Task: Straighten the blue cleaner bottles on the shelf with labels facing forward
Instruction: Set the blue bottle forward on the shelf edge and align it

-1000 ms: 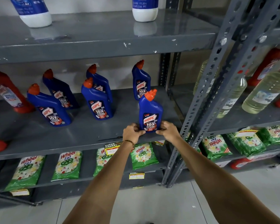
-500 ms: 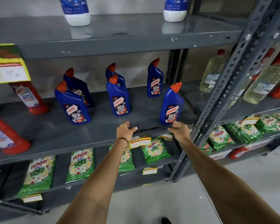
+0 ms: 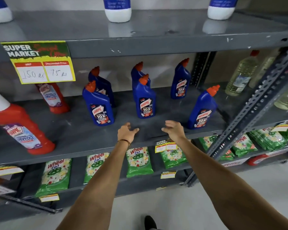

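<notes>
Several blue cleaner bottles with orange caps stand on the grey middle shelf. The front-right bottle stands by the shelf's front edge, label facing me. A front-middle bottle and a front-left bottle also show their labels. Behind them stand a back-right bottle, and two back bottles that are partly hidden. My left hand and my right hand hover open over the shelf's front edge, between the front-middle and front-right bottles, touching nothing.
Red cleaner bottles stand at the left. A yellow price sign hangs from the upper shelf. A slotted metal upright runs diagonally at the right, with clear bottles beyond it. Green detergent packs fill the lower shelf.
Both hands have let go of the front-right blue bottle and moved left of it along the shelf edge. My view has shifted left, bringing the price sign in.
</notes>
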Action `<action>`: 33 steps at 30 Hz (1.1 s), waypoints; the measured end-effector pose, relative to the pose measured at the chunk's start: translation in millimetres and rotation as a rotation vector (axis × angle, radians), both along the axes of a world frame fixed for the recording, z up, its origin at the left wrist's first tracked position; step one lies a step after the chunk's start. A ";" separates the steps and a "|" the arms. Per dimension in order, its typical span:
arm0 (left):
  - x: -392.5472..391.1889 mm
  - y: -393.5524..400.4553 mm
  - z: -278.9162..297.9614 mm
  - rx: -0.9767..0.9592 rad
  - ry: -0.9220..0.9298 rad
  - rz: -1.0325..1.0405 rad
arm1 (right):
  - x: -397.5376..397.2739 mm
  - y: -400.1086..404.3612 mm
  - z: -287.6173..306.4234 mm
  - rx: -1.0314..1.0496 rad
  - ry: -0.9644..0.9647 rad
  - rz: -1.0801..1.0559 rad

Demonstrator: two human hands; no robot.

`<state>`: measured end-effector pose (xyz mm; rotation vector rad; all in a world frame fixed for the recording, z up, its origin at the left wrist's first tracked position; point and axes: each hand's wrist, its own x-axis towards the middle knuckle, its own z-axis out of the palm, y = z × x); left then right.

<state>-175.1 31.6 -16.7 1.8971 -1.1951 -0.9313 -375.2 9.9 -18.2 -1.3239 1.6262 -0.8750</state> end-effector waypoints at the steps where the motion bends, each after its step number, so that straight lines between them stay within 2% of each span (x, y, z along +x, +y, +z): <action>1: 1.5 -5.3 -0.1 0.000 0.009 0.010 | 5.0 -7.3 -0.6 0.004 0.003 0.016; 8: 4.1 -46.4 2.3 0.017 0.066 -0.017 | 25.3 -57.7 0.0 0.048 0.000 0.091; 17: -3.2 -79.1 5.3 0.004 0.148 -0.112 | 32.9 -93.6 0.9 0.080 -0.110 0.219; 20: -5.2 -78.8 6.0 -0.014 0.164 -0.142 | 32.3 -94.5 1.3 0.073 -0.092 0.243; 28: -6.8 -60.1 4.3 -0.067 0.038 -0.086 | 26.2 -72.3 0.2 -0.007 -0.022 0.227; 33: -7.6 -35.9 2.4 -0.078 0.055 -0.075 | 22.5 -47.1 -2.5 -0.026 -0.031 0.204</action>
